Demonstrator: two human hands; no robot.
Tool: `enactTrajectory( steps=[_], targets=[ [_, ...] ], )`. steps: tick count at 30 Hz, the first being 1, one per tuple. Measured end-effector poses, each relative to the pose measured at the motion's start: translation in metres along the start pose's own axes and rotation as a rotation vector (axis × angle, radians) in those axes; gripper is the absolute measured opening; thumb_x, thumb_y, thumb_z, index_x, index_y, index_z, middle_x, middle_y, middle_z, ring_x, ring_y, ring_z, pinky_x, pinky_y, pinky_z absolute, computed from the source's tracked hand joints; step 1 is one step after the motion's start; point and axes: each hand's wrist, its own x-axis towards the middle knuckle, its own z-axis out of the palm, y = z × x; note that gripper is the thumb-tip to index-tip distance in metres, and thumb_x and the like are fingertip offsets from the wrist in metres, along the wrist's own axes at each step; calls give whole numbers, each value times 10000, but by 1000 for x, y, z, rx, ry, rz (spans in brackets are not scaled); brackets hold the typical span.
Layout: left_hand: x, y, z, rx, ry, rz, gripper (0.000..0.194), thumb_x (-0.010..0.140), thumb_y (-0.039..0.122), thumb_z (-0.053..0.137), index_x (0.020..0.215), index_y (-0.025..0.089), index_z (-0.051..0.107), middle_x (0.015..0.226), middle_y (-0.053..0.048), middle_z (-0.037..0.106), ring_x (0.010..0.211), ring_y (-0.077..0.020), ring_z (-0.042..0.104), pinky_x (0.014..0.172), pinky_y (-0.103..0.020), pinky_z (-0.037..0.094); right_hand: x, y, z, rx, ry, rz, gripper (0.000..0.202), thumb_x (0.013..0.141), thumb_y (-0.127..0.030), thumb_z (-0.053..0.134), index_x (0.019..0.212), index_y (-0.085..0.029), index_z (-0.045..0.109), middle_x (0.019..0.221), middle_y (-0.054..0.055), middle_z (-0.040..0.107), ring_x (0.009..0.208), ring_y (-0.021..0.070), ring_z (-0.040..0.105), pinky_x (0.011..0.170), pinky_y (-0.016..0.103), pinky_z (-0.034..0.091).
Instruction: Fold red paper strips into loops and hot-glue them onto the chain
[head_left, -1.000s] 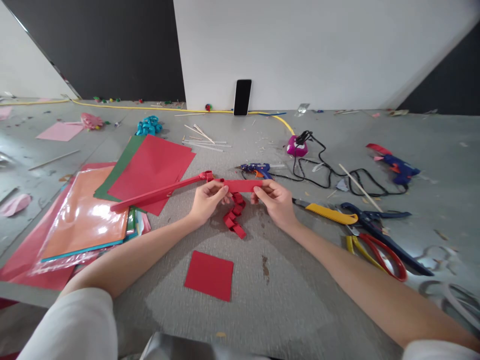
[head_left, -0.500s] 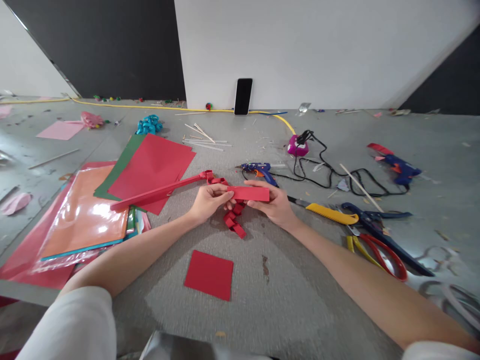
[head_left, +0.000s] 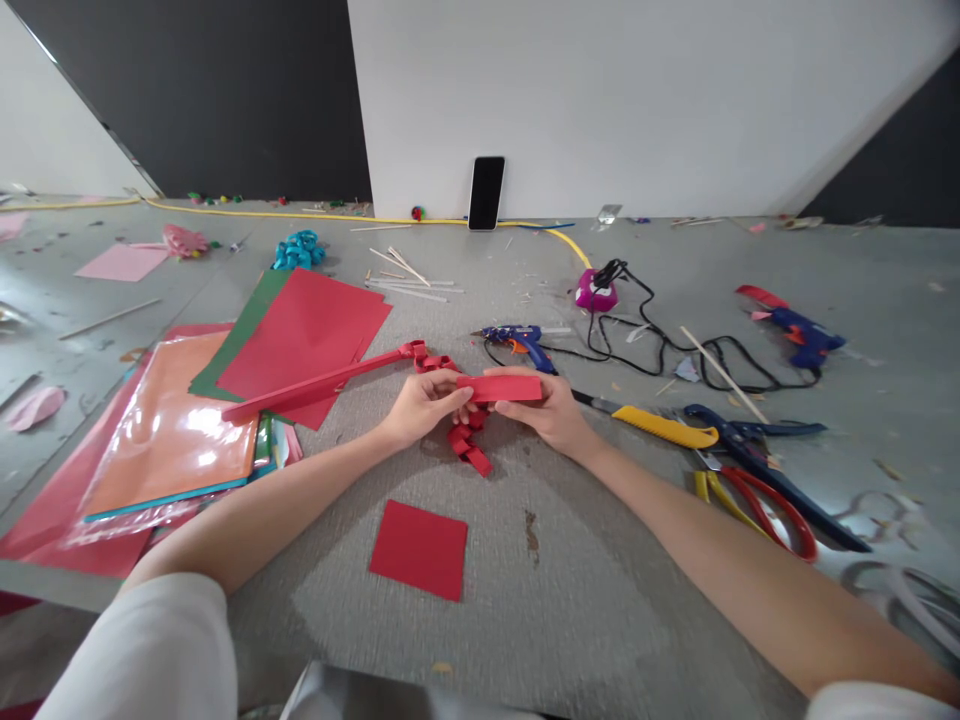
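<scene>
A folded red paper strip (head_left: 506, 388) is held level between my two hands. My left hand (head_left: 424, 405) pinches its left end with the thumb on top. At the other end, my right hand (head_left: 553, 412) grips it, thumb along the lower edge and fingers behind. Beneath and behind the hands lies a curled, zigzag-folded red paper band (head_left: 469, 445), partly hidden by them. A long narrow red strip (head_left: 322, 385) runs leftward from the folded part. Nearer to me, a red paper square (head_left: 418, 550) lies flat on the table.
Red sheets (head_left: 307, 330) and a plastic-wrapped orange pack (head_left: 176, 415) lie left. A blue glue gun (head_left: 517, 338) is just beyond my hands. To the right are a yellow-handled cutter (head_left: 664, 426), red-handled scissors (head_left: 780, 515) and another glue gun (head_left: 810, 335). A phone (head_left: 487, 193) leans on the wall.
The red paper strip has shifted very slightly to the right and tilted a little in my fingers. Both hands keep their hold, and the things around are unchanged.
</scene>
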Motion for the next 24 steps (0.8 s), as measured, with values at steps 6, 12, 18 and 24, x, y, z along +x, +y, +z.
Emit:
enactTrajectory(
  steps=[6, 12, 18, 24],
  targets=[
    [-2, -3, 3, 176, 20, 109, 482, 720, 350, 901, 1108, 138, 707, 1025, -116, 771, 853, -167, 741, 801, -280, 600, 1, -2, 0, 13, -47, 18, 432, 741, -439, 875, 1113, -243, 781, 1052, 54, 801, 943, 214, 744, 907, 362, 595],
    [-5, -8, 4, 386, 77, 243, 320, 820, 341, 809, 1065, 144, 750, 1057, -131, 773, 931, -203, 738, 845, -313, 597, 1, -2, 1, 48, -90, 39, 408, 748, -441, 871, 1087, -236, 775, 1014, 54, 793, 951, 213, 742, 901, 360, 594],
    [-6, -6, 5, 433, 73, 248, 218, 888, 333, 732, 1005, 153, 774, 961, -110, 791, 825, -186, 743, 765, -287, 595, 3, -2, 2, 133, -148, 53, 386, 808, -415, 826, 1138, -231, 746, 889, 38, 766, 789, 162, 703, 724, 301, 589],
    [-7, 0, 7, 359, 78, 154, 224, 905, 353, 708, 984, 148, 751, 761, -47, 728, 611, -125, 653, 617, -242, 544, 3, -3, 4, 121, -153, 43, 416, 798, -390, 834, 1168, -230, 732, 901, 41, 766, 803, 163, 706, 745, 308, 595]
  ],
)
